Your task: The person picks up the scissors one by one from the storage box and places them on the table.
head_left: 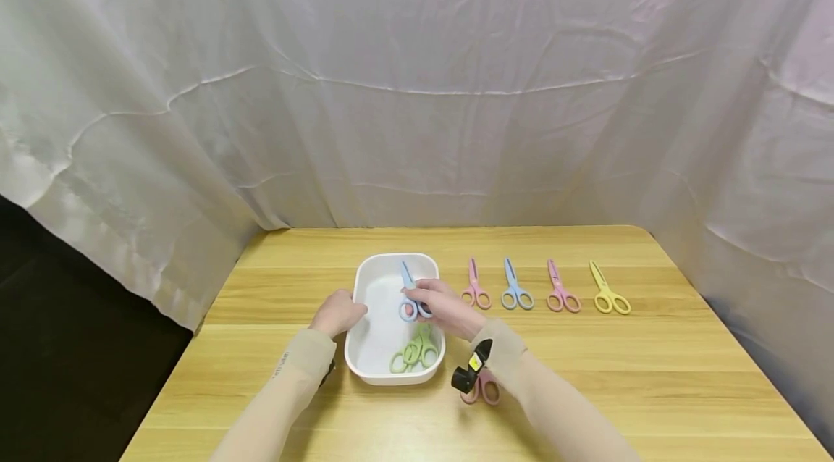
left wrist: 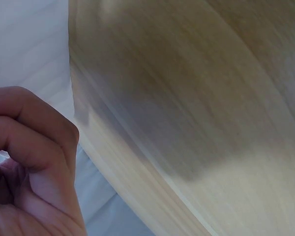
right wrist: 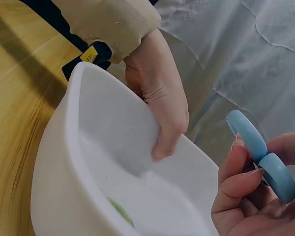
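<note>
The right hand (head_left: 448, 306) pinches the blue scissors (head_left: 407, 276) by the handles, thumb and fingers bent in on the rings, so the grip is together on them. They are over the tub (head_left: 374, 379), on its right half, with the blades pointing to the far rim; whether they touch the floor of the tub I cannot tell. The left hand (head_left: 339, 313) is clamped over the tub's left wall, fingers curled, the tip of one digit inside the rim.

Green scissors (head_left: 417, 350) lie in the near right corner of the tub, and its white floor shows to their left. Right of the tub, a row runs across the table (head_left: 658, 389): pink scissors (head_left: 474, 287), a second blue pair (head_left: 514, 290), another pink pair (head_left: 559, 290) and yellow scissors (head_left: 609, 292), each apart from the next. One more pink pair (head_left: 490, 391) sits nearer, partly hidden by the right wrist. Wood shows between the tub and the table's left edge, and more widely between the yellow scissors and the right edge; the curtain (head_left: 417, 136) rises just past the far edge
</note>
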The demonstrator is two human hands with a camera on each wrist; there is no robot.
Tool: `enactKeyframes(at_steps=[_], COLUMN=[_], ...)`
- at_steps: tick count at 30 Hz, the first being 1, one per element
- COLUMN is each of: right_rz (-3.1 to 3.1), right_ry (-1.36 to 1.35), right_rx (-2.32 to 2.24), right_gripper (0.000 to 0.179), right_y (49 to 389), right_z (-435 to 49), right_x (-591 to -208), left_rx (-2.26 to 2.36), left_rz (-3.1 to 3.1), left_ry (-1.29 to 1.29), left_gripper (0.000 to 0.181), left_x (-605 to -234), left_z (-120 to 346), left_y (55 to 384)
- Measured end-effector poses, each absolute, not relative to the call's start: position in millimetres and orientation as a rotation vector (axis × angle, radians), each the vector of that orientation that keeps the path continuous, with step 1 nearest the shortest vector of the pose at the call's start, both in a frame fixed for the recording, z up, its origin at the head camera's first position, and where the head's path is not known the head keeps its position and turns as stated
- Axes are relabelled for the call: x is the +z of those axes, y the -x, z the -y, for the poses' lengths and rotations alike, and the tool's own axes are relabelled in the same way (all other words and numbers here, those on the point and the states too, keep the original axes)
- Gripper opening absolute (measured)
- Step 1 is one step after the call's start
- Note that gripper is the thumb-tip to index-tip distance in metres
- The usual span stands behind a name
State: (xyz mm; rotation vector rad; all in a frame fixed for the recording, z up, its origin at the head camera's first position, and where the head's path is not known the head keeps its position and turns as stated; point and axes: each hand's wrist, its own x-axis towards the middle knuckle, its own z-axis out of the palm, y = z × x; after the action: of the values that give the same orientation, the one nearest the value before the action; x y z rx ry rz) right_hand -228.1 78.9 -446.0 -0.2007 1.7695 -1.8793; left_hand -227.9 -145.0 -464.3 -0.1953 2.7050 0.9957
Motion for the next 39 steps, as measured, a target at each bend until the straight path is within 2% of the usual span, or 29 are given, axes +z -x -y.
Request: enactKeyframes(at_steps=[25, 34, 39], right_rz=[-1.772, -1.807, -1.786], right_ry=[0.187, 0.2, 0.213], right_rx=[-1.912, -1.899, -1.91], right_gripper=[0.046, 0.046, 0.033], right_y=[218, 216, 215], right_z=[-129, -145, -153], right_x=[-453, -459, -463], left_rx=[1.08, 1.09, 1.077], left_rz=[-2.672, -2.672, -2.682], left_ry=[0.193, 0.191, 0.179], left_gripper=[0.041, 0.044, 0.042], left_x=[-464, -467, -466], left_z=[146, 147, 146], left_y=[227, 228, 228])
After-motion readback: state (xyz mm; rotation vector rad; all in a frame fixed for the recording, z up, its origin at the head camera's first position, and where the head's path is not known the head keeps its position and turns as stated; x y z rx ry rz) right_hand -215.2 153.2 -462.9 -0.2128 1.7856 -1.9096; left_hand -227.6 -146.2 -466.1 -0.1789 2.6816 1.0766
